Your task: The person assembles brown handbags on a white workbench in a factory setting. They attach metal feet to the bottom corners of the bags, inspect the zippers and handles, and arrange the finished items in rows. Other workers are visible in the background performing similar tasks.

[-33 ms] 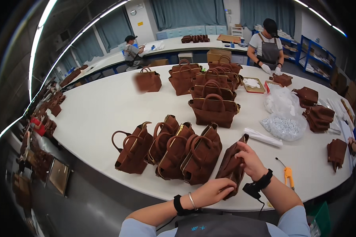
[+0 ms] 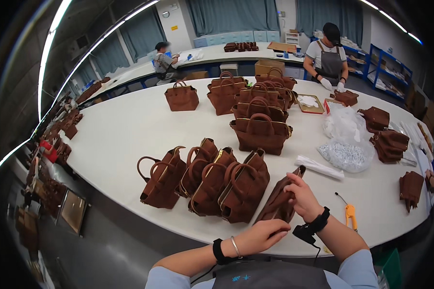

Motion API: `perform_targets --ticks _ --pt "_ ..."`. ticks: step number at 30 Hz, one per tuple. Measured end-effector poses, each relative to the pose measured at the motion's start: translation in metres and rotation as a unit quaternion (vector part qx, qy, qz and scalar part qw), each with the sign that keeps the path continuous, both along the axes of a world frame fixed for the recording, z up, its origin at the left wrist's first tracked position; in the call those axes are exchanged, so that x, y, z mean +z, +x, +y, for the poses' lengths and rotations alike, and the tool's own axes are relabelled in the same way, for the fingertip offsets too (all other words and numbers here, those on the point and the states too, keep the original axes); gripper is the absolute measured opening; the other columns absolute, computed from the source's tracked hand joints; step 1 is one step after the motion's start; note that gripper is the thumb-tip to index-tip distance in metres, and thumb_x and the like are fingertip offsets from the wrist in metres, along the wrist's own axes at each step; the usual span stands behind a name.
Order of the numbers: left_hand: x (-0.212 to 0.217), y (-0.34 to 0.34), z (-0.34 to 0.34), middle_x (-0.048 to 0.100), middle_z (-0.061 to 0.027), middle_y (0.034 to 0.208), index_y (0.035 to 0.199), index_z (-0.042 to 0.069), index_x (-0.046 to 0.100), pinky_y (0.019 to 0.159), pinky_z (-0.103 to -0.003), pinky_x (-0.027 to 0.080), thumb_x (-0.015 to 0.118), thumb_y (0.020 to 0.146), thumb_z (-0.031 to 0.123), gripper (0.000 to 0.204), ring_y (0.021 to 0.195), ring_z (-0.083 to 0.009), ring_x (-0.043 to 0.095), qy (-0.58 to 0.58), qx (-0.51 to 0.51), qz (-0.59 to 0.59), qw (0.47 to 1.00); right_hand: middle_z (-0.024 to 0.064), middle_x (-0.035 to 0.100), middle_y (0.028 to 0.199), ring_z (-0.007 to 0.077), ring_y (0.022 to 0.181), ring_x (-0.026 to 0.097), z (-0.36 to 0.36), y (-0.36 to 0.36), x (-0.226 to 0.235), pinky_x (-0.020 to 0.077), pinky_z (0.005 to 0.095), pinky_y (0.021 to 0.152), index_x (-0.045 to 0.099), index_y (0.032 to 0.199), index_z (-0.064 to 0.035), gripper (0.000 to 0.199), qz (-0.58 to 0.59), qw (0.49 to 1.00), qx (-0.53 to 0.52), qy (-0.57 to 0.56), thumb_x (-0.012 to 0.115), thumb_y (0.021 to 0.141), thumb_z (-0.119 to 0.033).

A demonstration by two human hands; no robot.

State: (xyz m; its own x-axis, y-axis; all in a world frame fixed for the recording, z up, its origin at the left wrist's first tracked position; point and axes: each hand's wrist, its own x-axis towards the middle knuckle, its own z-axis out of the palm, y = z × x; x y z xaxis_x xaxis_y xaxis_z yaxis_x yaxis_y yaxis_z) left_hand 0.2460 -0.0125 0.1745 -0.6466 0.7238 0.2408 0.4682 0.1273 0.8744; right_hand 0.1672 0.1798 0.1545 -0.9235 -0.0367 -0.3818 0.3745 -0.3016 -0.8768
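A brown leather handbag [image 2: 275, 196] stands tilted near the table's front edge, narrow side toward me, its handles not visible. My right hand [image 2: 305, 198] has its bent fingers on the bag's upper right edge, closed on it. At the near end of the same bag, my left hand [image 2: 263, 236] is closed with curled fingers against it; part of its grip is hidden. Just left, a finished-looking brown handbag [image 2: 246, 188] with a looped handle and gold zip stands upright, beside several more like it.
Several brown handbags [image 2: 261, 137] stand in a row farther back. Right of my hands lie a yellow-handled tool [image 2: 350, 216], a white paper roll [image 2: 319, 167] and a clear bag of small pieces [image 2: 347, 153]. A co-worker [image 2: 329, 60] in white gloves works across the table.
The bag between my hands has shifted slightly left and away from me at its near end. My left hand has moved a little right; my right hand has barely moved.
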Motion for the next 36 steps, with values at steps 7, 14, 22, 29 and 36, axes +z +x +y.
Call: perform_targets --ticks 7,14,22,29,36 --pt "-0.049 0.042 0.060 0.055 -0.0191 0.108 0.107 -0.007 0.056 0.094 -0.040 0.044 0.053 0.080 0.007 0.030 0.104 -0.0338 0.054 -0.192 0.107 0.304 0.927 0.0177 0.048 0.115 0.0280 0.099 0.054 0.008 0.047 0.003 0.0493 0.0410 0.093 0.025 0.140 -0.0097 0.056 -0.128 0.930 0.108 -0.326 0.051 0.092 0.000" --pt "-0.094 0.059 0.086 0.054 -0.0233 0.117 0.114 -0.006 0.057 0.106 -0.050 0.033 0.063 0.083 0.022 0.043 0.114 -0.0386 0.049 -0.389 0.251 0.392 0.795 0.0255 0.045 0.133 0.0366 0.124 0.049 0.039 0.081 0.004 0.0456 0.0401 0.100 0.016 0.145 -0.0111 0.057 -0.086 0.911 0.207 -0.347 0.046 0.097 -0.009" --pt "-0.095 0.027 0.096 0.047 -0.0215 0.127 0.129 -0.004 0.045 0.106 -0.043 0.034 0.076 0.067 0.027 0.076 0.121 -0.0368 0.044 -0.339 0.329 0.315 0.823 0.0182 0.062 0.119 0.0236 0.102 0.064 0.087 0.091 -0.001 0.0547 0.0310 0.080 0.046 0.130 -0.0028 0.035 -0.065 0.937 0.225 -0.258 0.048 0.099 -0.019" --pt "-0.065 0.002 0.111 0.059 -0.0183 0.105 0.107 -0.003 0.052 0.090 -0.038 0.047 0.086 0.056 0.026 0.067 0.104 -0.0329 0.059 -0.385 0.309 0.208 0.844 0.0088 0.069 0.096 0.0155 0.076 0.065 0.138 0.110 -0.033 0.0511 0.0252 0.062 0.056 0.114 -0.0045 0.025 -0.074 0.977 0.052 -0.193 0.055 0.090 -0.013" --pt "-0.080 0.017 0.109 0.063 -0.0226 0.105 0.113 -0.007 0.054 0.087 -0.038 0.049 0.078 0.068 0.012 0.055 0.101 -0.0306 0.063 -0.378 0.293 0.220 0.850 0.0015 0.061 0.082 0.0109 0.069 0.055 0.168 0.128 -0.074 0.0440 0.0226 0.058 0.054 0.111 -0.0062 0.025 -0.073 0.984 -0.068 -0.151 0.054 0.087 -0.010"
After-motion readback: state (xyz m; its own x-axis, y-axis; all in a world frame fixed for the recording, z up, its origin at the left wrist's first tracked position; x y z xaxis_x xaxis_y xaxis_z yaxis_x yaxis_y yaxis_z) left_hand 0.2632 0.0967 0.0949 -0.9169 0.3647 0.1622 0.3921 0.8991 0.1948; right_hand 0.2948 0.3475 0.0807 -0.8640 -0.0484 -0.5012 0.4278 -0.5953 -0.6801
